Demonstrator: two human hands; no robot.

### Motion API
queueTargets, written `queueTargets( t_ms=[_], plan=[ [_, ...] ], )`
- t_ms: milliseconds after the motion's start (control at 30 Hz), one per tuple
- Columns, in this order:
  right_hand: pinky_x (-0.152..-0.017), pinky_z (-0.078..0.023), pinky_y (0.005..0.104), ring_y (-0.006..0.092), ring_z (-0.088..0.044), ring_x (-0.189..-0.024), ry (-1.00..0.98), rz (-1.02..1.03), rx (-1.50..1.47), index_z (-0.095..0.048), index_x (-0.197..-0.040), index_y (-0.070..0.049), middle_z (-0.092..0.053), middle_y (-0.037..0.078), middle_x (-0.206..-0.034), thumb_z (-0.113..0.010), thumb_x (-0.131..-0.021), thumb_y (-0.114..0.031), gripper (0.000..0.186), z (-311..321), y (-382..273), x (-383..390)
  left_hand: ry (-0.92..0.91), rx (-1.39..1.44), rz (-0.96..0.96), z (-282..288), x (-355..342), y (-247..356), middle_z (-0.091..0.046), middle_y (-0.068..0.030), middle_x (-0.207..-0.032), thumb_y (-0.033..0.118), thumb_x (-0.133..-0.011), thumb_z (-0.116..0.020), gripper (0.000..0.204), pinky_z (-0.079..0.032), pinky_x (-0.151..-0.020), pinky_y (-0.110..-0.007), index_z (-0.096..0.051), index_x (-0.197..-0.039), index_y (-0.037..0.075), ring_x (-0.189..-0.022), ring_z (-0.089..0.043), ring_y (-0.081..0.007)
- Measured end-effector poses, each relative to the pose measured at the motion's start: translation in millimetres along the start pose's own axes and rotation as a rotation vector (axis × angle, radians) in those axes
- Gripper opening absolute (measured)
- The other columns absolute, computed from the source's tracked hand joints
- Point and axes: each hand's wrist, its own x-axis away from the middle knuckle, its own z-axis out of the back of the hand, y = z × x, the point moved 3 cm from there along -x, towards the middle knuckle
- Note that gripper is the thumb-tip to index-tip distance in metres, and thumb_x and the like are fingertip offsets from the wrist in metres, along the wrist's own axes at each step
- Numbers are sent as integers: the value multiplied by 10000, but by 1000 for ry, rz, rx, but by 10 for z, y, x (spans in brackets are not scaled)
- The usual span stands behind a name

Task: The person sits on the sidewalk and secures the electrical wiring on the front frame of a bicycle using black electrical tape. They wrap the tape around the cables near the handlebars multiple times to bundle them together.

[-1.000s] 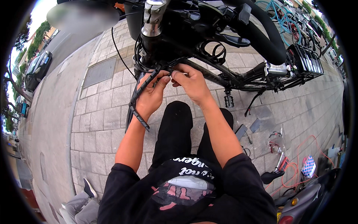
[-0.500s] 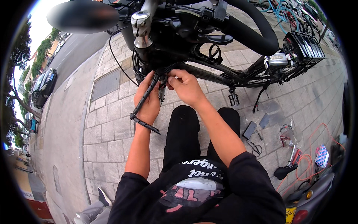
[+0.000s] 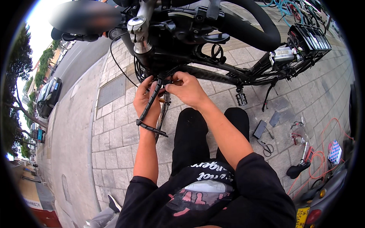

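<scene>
My left hand (image 3: 146, 100) grips a black spiral-wrapped cable bundle (image 3: 148, 108) just below the bicycle's silver stem (image 3: 138, 30), with the wrap's loose end bent down across my wrist. My right hand (image 3: 188, 91) pinches at the same bundle from the right, its thumb near the top of the wrap; fingertips partly hide what it holds. Around them are the black bicycle frame (image 3: 213, 76), more cables behind the head tube, and a loop of black cable (image 3: 216, 53) above on the right.
A pedal (image 3: 241, 98) hangs to the right. On the paving (image 3: 110, 140) lie a dark flat case (image 3: 259, 129), scissors (image 3: 266, 148), a saddle with post (image 3: 298, 169) and orange cord (image 3: 319, 171). A scooter stands lower right, parked cars (image 3: 49, 97) left, a person's shoe (image 3: 115, 203) lower left.
The view has shifted, so the bicycle sits higher and further left. My right hand has slid slightly down and left along the bundle; my left fingers have shifted around the wrap.
</scene>
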Motion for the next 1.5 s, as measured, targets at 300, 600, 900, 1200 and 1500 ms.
queueTargets(
  t_ms=[300,600,900,1200,1500],
  plan=[
    [-893,-572,299,147,-715,-1024,19,11,-91,-714,-1151,67,-697,91,-1207,-756,-917,21,242,29,30,55,128,11,35,-132,-55,89,-733,-89,-976,118,-1086,-710,239,-661,-657,-278,-686,-1226,-74,-790,-749,-140],
    [-968,-583,340,197,-730,-1098,194,182,-223,-564,-1292,25,-714,121,-1215,-711,-939,39,383,-103,116,164,130,-113,15,-70,6,117,-728,-87,-933,221,-1103,-705,273,-581,-543,-236,-607,-1149,-30,-777,-749,-141],
    [-842,-595,373,262,-745,-935,215,506,283,-698,-1216,-39,-723,141,-1142,-718,-958,12,264,-24,-311,262,-14,66,-78,-29,104,18,-660,-128,-1120,4,-1080,-650,248,-580,-872,-261,-477,-1256,-12,-947,-707,-138],
    [-739,-551,258,88,-649,-824,-107,139,-16,-656,-1272,-76,-669,1,-1010,-593,-1062,28,243,452,-135,158,-242,-722,-511,-226,47,269,-769,-112,-1016,1,-875,-778,300,-529,-880,-416,-764,-1172,48,-939,-675,-339],
    [-767,-603,294,126,-704,-897,-185,-43,90,-678,-1199,23,-718,74,-1025,-778,-1006,-163,286,403,-140,208,-277,-96,101,-122,57,-35,-767,-36,-1092,36,-1069,-692,190,-539,-860,-261,-745,-1247,-8,-966,-667,-90]
  ],
)
